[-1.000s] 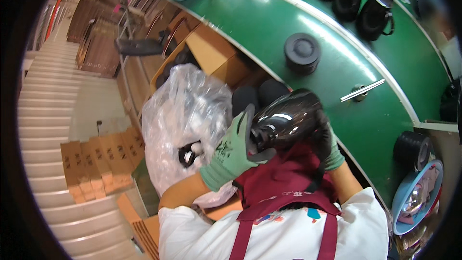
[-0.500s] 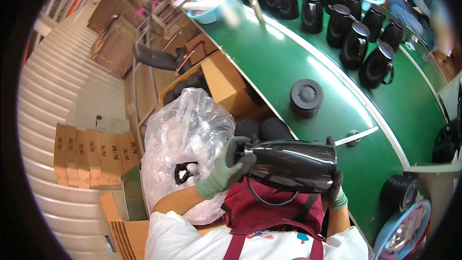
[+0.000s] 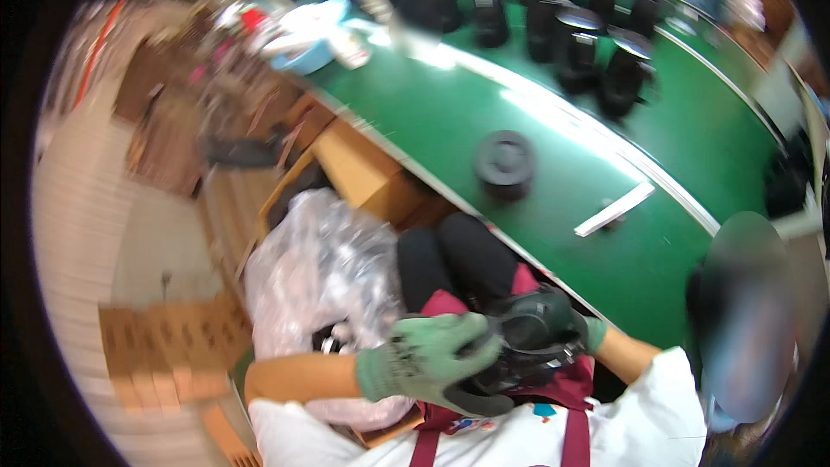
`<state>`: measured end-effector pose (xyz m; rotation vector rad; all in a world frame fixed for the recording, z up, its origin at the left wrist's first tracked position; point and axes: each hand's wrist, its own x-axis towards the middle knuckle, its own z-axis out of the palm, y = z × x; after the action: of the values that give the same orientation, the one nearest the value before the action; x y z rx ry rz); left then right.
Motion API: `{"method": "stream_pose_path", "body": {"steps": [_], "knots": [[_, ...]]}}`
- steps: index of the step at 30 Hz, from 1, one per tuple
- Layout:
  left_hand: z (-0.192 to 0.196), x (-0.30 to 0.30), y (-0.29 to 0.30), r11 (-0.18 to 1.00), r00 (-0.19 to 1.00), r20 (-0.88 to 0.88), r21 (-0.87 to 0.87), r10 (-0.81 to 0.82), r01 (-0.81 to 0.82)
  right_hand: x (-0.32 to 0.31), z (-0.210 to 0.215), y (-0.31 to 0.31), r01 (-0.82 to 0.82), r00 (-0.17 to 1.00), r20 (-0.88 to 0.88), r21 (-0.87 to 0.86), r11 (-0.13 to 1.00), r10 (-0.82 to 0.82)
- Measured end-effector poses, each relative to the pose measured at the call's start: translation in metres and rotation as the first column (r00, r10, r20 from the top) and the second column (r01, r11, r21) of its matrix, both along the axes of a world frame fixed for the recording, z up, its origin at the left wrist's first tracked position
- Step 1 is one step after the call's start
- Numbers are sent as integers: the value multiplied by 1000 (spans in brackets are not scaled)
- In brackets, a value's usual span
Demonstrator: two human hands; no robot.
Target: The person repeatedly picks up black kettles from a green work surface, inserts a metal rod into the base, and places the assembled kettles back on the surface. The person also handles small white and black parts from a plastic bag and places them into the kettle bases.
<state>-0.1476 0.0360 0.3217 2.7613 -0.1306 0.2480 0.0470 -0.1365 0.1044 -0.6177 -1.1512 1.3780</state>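
A glossy black jug (image 3: 529, 330) is held low over my lap, one end turned up toward me. My left hand (image 3: 437, 356), in a green glove with dark fingertips, curls round the jug's left side, thumb below. On the far right side my right hand (image 3: 590, 329), gloved too, grips the jug; most of its fingers are hidden behind it. Motion smears the jug's details. Below it lies the maroon apron (image 3: 566, 393) I wear.
The green worktable (image 3: 415, 112) carries a round black stack (image 3: 505, 164), a white strip (image 3: 616, 209) and several black jugs (image 3: 577, 43) farther off. Left of my legs are a clear plastic bag (image 3: 320, 259) and an open carton (image 3: 354, 164). A blurred round shape is at right.
The jug has gone from lying sideways across my hands to end-up, lower over my lap. My left hand has shifted from its narrow end to its side. The view has swung.
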Motion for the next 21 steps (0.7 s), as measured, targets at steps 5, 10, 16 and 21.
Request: {"method": "stream_pose_path", "body": {"steps": [5, 10, 16, 21], "knots": [[-20, 48, 38, 968, 943, 219, -93, 250, -235, 71, 9, 0, 529, 834, 189, -541, 654, -519], [-28, 137, 25, 983, 879, 442, -38, 178, -180, 88, 92, -26, 770, 533, 431, 108, 629, -728], [-61, 230, -1, 977, 903, 402, -197, 154, -79, 172, 67, -55, 895, 292, 638, 81, 440, -713], [-103, 235, -17, 966, 942, 322, -258, 99, -13, 249, -9, -77, 880, 121, 152, -474, 36, -981]]}}
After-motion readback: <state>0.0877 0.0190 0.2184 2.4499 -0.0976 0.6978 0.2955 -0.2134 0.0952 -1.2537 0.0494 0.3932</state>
